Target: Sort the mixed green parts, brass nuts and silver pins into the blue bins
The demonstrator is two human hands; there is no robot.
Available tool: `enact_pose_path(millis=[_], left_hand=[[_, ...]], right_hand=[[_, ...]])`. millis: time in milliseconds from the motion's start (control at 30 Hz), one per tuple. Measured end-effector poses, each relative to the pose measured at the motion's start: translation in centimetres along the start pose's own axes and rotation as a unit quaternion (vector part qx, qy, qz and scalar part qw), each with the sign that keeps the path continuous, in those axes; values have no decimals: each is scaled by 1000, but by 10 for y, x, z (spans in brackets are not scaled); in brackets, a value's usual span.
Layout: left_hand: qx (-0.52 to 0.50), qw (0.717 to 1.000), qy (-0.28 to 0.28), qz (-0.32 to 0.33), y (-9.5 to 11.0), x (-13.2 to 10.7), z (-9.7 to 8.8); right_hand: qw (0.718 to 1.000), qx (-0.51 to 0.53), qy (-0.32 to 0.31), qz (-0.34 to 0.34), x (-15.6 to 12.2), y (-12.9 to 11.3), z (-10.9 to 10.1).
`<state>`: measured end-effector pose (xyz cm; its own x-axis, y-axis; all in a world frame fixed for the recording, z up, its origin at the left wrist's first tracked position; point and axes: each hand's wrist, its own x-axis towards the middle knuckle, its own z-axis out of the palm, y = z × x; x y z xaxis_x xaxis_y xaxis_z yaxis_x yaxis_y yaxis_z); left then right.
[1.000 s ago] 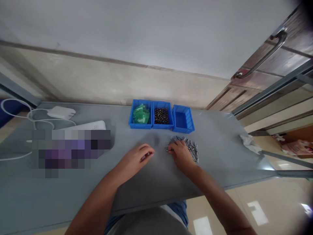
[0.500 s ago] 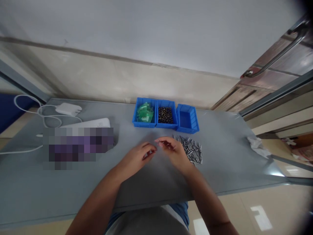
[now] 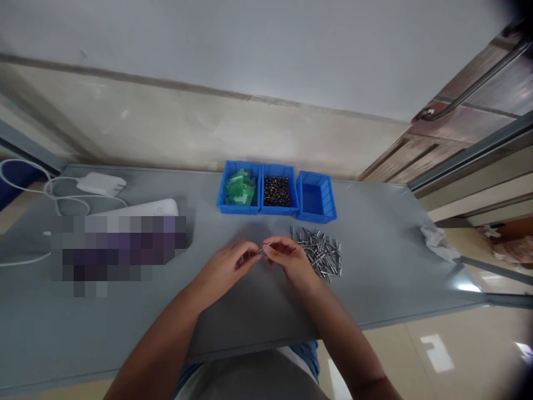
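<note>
My left hand and my right hand meet above the grey table, their fingertips almost touching. Between them runs a thin metal pin, pinched at its left end by my left thumb and finger. The fingers of my right hand close at the other end, around something small that they mostly hide. Just right of that hand lies a loose pile of silvery metal pins. Beyond the hands, a blue bin of small dark brassy parts stands beside one with green pieces.
A third blue bin on the right shows its bare bottom. To the left are a white power strip, a white charger with cables, and a blurred-out patch. Crumpled white tissue lies at the right edge. A wall rises behind the table.
My hands have come together, and the thin pin now bridges their fingertips. My left fingers have closed from a looser curl. The view has shifted slightly.
</note>
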<state>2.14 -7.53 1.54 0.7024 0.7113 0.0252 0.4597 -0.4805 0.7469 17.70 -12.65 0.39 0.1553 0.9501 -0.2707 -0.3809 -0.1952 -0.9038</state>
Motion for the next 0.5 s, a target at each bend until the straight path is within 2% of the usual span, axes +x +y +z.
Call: enact_pose_path(millis=[233, 500], left_hand=[[14, 997, 70, 21, 6, -1, -6], [18, 993, 92, 65, 8, -3, -4]], right_hand=[[997, 53, -38, 49, -2, 5, 1], [991, 62, -86, 86, -4, 1, 7]])
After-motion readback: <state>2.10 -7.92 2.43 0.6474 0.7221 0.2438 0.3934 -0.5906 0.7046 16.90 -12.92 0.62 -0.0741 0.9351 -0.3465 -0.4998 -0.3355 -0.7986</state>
